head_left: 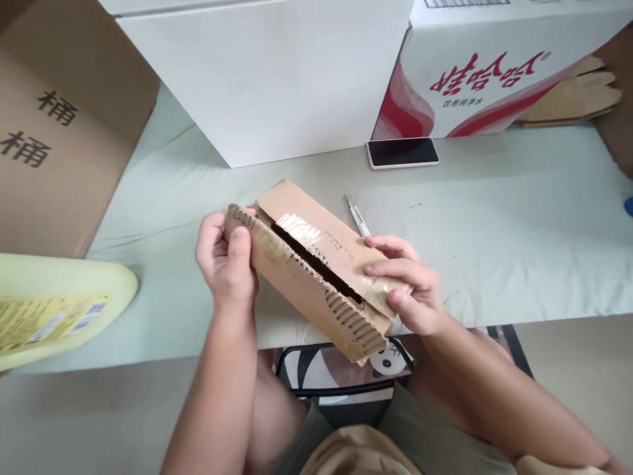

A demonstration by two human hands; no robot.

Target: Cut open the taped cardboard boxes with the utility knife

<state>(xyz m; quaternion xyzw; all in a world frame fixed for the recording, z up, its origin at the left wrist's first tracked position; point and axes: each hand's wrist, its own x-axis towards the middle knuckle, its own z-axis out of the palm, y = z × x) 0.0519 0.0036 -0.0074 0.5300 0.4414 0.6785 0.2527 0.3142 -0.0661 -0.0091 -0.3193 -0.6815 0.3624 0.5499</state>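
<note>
I hold a small brown cardboard box between both hands, tilted, above the front edge of the table. Its taped top flaps are slit and gape open along a dark gap. My left hand is closed round the box's left end, thumb on the near face. My right hand grips the right end, fingers pressed on the taped top flap. A thin metal craft knife lies on the table just behind the box.
A large white box and a red-and-white drinks carton stand at the back. A phone lies flat before the carton. A brown carton is at left, a yellow plastic jug at lower left.
</note>
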